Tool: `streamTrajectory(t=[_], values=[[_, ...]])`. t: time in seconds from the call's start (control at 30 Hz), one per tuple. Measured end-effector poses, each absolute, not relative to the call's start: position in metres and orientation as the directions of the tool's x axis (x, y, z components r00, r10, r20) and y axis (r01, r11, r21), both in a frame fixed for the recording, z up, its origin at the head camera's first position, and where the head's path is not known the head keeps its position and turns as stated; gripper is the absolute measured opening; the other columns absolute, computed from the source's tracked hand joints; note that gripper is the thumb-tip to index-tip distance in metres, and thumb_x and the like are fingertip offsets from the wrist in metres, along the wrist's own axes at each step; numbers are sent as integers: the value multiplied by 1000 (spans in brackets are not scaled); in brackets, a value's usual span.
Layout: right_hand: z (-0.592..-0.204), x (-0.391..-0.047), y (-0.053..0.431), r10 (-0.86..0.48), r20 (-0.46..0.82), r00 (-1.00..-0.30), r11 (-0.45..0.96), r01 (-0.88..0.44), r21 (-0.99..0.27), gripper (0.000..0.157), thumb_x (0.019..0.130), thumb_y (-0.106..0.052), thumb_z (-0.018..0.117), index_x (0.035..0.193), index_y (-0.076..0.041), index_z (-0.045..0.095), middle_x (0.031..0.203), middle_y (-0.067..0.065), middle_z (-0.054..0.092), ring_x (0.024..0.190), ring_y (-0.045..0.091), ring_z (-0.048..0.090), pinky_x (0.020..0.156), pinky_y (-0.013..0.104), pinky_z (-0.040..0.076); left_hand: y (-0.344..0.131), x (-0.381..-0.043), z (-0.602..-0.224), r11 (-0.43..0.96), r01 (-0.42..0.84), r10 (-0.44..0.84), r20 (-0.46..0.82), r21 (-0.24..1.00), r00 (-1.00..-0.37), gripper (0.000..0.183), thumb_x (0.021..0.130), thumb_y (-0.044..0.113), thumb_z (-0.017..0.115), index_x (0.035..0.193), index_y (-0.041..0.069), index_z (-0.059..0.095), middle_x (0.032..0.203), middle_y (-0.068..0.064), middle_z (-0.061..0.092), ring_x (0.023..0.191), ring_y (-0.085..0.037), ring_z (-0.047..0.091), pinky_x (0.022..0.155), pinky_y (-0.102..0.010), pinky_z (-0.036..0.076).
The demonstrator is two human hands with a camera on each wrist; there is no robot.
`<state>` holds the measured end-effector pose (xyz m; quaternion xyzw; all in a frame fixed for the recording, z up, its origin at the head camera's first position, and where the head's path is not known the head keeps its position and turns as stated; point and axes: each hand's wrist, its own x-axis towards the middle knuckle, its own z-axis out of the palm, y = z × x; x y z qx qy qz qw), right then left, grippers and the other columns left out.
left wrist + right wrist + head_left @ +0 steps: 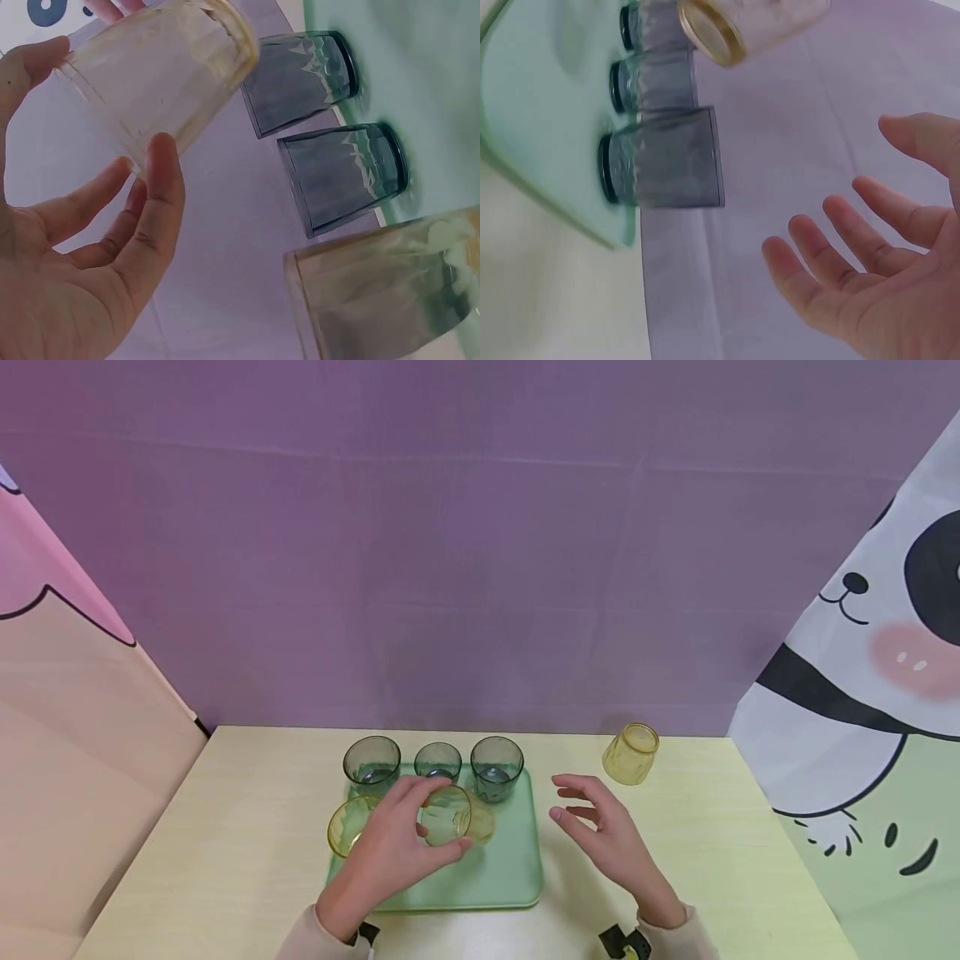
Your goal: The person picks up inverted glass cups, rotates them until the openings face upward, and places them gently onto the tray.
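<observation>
My left hand (401,839) holds a yellow glass (447,816) by its rim, above the green tray (495,881). In the left wrist view, thumb and fingertips pinch the rim of that glass (161,79), and its base is tilted toward the tray. My right hand (600,831) hovers to the right of the tray, fingers spread and nothing in them. Another yellow glass (348,827) stands upright at the tray's left, partly behind the left hand. Along the tray's back stand three dark green glasses, the left one (372,762), the middle one (438,761) and the right one (497,768).
One more yellow glass (631,754) sits upside down near the back edge of the pale wooden table (720,860), right of the tray. A purple cloth (480,568) hangs behind the table, with printed cloths at both sides.
</observation>
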<state>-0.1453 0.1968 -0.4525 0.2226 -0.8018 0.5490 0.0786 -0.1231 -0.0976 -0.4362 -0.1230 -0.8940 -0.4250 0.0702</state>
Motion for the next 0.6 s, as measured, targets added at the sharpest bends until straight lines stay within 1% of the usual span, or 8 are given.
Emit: streamTrajectory(t=[0.03, 0.17, 0.23, 0.27, 0.4, 0.47, 0.6], values=[[-452, -146, 198, -271, 378, -885, 320, -453, -832, 35, 93, -4, 71, 127, -8, 62, 126, 5, 61, 112, 22, 61, 89, 41, 56, -98, -124, -436, 625, 283, 160, 235, 728, -959, 69, 70, 36, 89, 132, 23, 61, 123, 5, 56, 67, -7, 58, 63, -25, 51], [-451, -150, 204, -267, 381, -885, 388, -461, -798, 36, 93, -6, 72, 127, -9, 62, 126, 6, 62, 111, 25, 61, 89, 43, 56, -98, -125, -438, 691, 303, 166, 264, 657, -950, 69, 70, 39, 88, 131, 20, 62, 121, 4, 56, 92, -14, 61, 77, -34, 53], [-452, -153, 206, -265, 380, -886, 422, -461, -781, 37, 92, -4, 72, 127, -7, 62, 126, 10, 61, 111, 27, 62, 88, 46, 56, -98, -127, -439, 716, 309, 169, 275, 626, -947, 70, 70, 40, 88, 131, 18, 63, 121, 3, 56, 105, -19, 59, 84, -40, 53], [-453, -154, 208, -265, 378, -887, 435, -460, -774, 37, 92, -4, 73, 128, -8, 62, 125, 10, 61, 111, 28, 62, 88, 48, 56, -99, -127, -440, 726, 311, 170, 278, 614, -945, 70, 70, 40, 88, 130, 17, 63, 120, 2, 57, 111, -21, 57, 88, -42, 52], [-455, -162, 214, -259, 383, -887, 504, -462, -730, 39, 90, -5, 74, 128, -5, 62, 124, 13, 61, 110, 33, 62, 86, 53, 55, -99, -130, -440, 763, 299, 171, 267, 573, -948, 71, 70, 40, 88, 130, 13, 64, 121, -4, 57, 112, -26, 57, 88, -44, 53], [-455, -165, 218, -257, 390, -884, 535, -466, -705, 40, 90, -7, 75, 127, -6, 62, 123, 12, 61, 110, 32, 63, 86, 54, 55, -98, -131, -440, 788, 287, 170, 256, 544, -952, 71, 70, 41, 87, 131, 12, 64, 121, -6, 57, 112, -27, 57, 86, -45, 54], [-454, -171, 225, -250, 415, -875, 593, -477, -649, 41, 88, -5, 76, 126, -3, 62, 121, 13, 61, 107, 33, 63, 83, 55, 55, -97, -135, -441, 836, 264, 175, 222, 482, -959, 71, 72, 44, 85, 131, 12, 63, 122, -8, 57, 110, -29, 57, 79, -44, 55]])
